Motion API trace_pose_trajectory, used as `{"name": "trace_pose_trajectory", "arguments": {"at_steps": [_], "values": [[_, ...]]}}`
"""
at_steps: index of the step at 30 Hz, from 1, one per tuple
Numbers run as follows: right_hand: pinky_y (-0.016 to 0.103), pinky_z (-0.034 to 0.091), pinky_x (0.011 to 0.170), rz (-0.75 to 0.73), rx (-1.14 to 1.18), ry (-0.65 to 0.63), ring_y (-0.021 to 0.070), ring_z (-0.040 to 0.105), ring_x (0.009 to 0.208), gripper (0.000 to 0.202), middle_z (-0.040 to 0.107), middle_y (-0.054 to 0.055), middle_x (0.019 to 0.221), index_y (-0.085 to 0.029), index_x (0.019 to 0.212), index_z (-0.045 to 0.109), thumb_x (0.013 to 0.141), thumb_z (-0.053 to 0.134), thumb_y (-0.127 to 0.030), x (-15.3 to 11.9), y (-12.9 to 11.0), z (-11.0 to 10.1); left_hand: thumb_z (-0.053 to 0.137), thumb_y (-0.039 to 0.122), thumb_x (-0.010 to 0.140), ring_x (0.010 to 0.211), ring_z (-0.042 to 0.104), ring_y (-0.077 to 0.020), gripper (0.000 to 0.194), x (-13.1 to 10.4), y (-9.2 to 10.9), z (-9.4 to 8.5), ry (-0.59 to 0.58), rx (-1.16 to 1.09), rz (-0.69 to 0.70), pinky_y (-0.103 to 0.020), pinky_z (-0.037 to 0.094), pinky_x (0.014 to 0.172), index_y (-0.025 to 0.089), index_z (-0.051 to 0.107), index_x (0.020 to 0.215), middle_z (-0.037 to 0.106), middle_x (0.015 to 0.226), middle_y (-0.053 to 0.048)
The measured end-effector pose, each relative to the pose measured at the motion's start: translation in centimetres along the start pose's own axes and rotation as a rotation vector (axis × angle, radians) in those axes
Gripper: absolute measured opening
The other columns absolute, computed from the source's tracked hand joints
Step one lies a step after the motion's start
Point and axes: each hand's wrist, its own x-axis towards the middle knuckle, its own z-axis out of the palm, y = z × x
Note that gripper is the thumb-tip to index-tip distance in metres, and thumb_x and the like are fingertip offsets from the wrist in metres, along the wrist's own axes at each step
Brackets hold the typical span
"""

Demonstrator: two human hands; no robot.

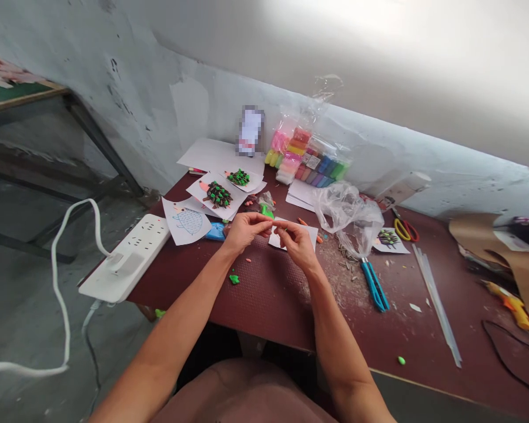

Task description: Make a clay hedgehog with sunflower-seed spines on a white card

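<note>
My left hand (248,231) and my right hand (297,242) meet above the table, thumbs and fingertips pinched close together. Whatever lies between the fingertips is too small to make out. Below them a white card (309,232) is partly covered by my right hand. Bright green clay (267,211) lies just behind my fingers, and a smaller green lump (234,279) sits nearer to me. Left of my hands are a blue clay packet (215,231), a card with a blue hedgehog drawing (189,222) and a hedgehog (219,194) with dark spines and green dots.
A white power strip (146,238) overhangs the table's left edge. Bagged coloured clay (306,158) and a phone (250,130) stand by the wall. To the right are a crumpled plastic bag (346,211), blue-handled tool (374,286), scissors (405,229), clear sticks (436,305) and a yellow glue gun (511,305).
</note>
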Motion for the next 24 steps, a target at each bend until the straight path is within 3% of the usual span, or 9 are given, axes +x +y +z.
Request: {"name": "trace_pose_trajectory", "arguments": {"at_steps": [6, 10, 15, 21, 24], "values": [[0.024, 0.041, 0.049, 0.009, 0.094, 0.158, 0.0099, 0.050, 0.050, 0.032, 0.060, -0.003, 0.062, -0.022, 0.076, 0.063, 0.083, 0.070, -0.052, 0.06, -0.64, -0.21, 0.095, 0.043, 0.056, 0.061, 0.065, -0.0123, 0.052, -0.03, 0.18, -0.27, -0.028, 0.014, -0.003, -0.029, 0.058, 0.065, 0.012, 0.077, 0.093, 0.073, 0.071, -0.001], [0.024, 0.043, 0.052, 0.000, 0.085, 0.204, 0.0097, 0.051, 0.050, 0.036, 0.055, -0.004, 0.057, -0.022, 0.069, 0.058, 0.086, 0.066, -0.052, 0.01, -0.77, -0.24, 0.092, 0.050, 0.061, 0.063, 0.066, -0.0131, 0.047, -0.15, 0.14, -0.11, -0.069, 0.043, 0.011, -0.028, 0.058, 0.064, 0.012, 0.075, 0.083, 0.072, 0.071, -0.003], [0.023, 0.042, 0.049, 0.025, 0.139, 0.113, 0.0093, 0.049, 0.051, 0.039, 0.061, -0.004, 0.065, -0.023, 0.077, 0.061, 0.078, 0.075, -0.059, -0.14, -0.92, 0.13, 0.091, 0.056, 0.060, 0.059, 0.066, -0.0130, 0.051, -0.45, 0.28, 0.13, -0.097, 0.046, 0.009, -0.026, 0.056, 0.059, 0.012, 0.070, 0.075, 0.071, 0.069, -0.003], [0.025, 0.041, 0.050, 0.089, 0.135, 0.018, 0.0111, 0.050, 0.056, 0.045, 0.065, 0.000, 0.068, -0.020, 0.076, 0.070, 0.070, 0.082, -0.064, -0.14, -1.00, 0.22, 0.093, 0.055, 0.060, 0.060, 0.070, -0.0158, 0.056, -0.61, 0.19, 0.27, -0.104, 0.019, -0.013, -0.029, 0.060, 0.061, 0.013, 0.070, 0.090, 0.073, 0.071, -0.003], [0.025, 0.042, 0.050, 0.101, 0.168, 0.002, 0.0115, 0.050, 0.057, 0.044, 0.066, 0.000, 0.068, -0.020, 0.076, 0.073, 0.068, 0.084, -0.062, -0.09, -1.07, 0.05, 0.093, 0.054, 0.061, 0.057, 0.069, -0.0144, 0.055, -0.60, 0.28, 0.15, -0.125, 0.020, -0.012, -0.026, 0.057, 0.057, 0.014, 0.067, 0.088, 0.073, 0.070, -0.001]]}}
